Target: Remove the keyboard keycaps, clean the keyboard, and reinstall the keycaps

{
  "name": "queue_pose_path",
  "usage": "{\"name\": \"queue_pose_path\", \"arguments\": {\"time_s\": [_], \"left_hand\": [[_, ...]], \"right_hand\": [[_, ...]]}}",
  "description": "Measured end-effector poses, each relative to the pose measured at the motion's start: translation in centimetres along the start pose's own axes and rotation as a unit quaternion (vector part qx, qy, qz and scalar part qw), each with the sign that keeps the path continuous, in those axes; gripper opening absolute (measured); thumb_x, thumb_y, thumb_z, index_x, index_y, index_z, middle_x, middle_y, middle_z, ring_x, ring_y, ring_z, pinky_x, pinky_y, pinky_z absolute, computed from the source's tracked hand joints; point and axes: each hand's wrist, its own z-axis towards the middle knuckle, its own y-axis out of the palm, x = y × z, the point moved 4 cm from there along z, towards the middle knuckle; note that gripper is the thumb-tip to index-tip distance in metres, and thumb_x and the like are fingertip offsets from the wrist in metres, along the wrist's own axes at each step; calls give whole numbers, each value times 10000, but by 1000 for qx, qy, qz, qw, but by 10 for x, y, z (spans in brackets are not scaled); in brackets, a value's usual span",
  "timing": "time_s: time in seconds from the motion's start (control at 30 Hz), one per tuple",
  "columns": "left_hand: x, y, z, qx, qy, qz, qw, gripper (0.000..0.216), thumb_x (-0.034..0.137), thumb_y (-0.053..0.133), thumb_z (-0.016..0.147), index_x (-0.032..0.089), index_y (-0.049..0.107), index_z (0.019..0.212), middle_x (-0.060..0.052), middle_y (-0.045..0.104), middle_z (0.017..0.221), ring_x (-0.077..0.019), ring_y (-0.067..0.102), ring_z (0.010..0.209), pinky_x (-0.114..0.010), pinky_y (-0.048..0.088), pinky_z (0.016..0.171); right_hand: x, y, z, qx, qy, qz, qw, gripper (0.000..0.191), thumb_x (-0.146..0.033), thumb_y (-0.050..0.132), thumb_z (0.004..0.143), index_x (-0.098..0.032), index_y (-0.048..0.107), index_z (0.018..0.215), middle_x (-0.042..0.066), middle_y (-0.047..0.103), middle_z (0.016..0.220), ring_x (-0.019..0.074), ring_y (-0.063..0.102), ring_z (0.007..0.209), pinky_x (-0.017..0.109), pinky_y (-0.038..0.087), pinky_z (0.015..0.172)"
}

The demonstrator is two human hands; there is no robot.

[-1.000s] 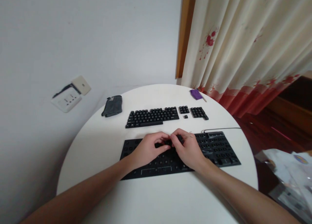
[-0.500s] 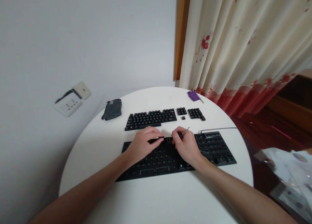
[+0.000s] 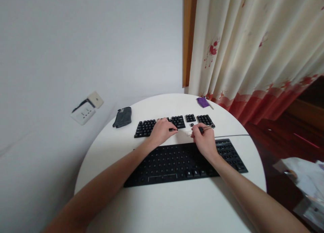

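A black keyboard lies across the white round table, most of its left and middle part bare of keycaps, with rows of small posts showing. Beyond it sit black keycaps, laid out in blocks in keyboard order. My left hand is over the near edge of the large block, finger and thumb pinched on a small dark piece that looks like a keycap. Curled above the keyboard's far edge, my right hand grips a small tool with a black handle and thin wire ends. Its fingers partly hide the tool.
Smaller keycap blocks sit at the back right. A dark grey pouch lies at the back left, a purple piece with a pale stick at the back right. The keyboard cable runs off rightward. Wall and curtain border the table.
Both hands have moved away from the keyboard's far edge: the left forward to the keycap block with the small dark piece, the right forward and rightward with the wire-ended tool. The view has shifted slightly.
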Motion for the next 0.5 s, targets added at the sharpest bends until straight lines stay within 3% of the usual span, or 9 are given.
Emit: {"name": "queue_pose_path", "arguments": {"time_s": [0.2, 0.5], "left_hand": [[-4, 10, -9, -36, 4, 52, 998, 114, 346, 744, 843, 238, 776, 860, -20, 764, 891, -228, 535, 871, -379, 355, 804], [-17, 11, -14, 29, -17, 49, 998, 87, 351, 804, 775, 268, 780, 775, -22, 667, 1086, -248, 504, 1012, -420, 402, 887]], "right_hand": [[0, 1, -1, -5, -15, -1, 1000, 272, -368, 549, 906, -178, 614, 722, 1, 616, 548, 130, 521, 461, 242, 390, 488], [0, 2, -1, -5, -20, 1, 1000, 243, -331, 563, 894, -186, 614, 706, -6, 612, 546, 127, 519, 466, 240, 385, 491]]}}
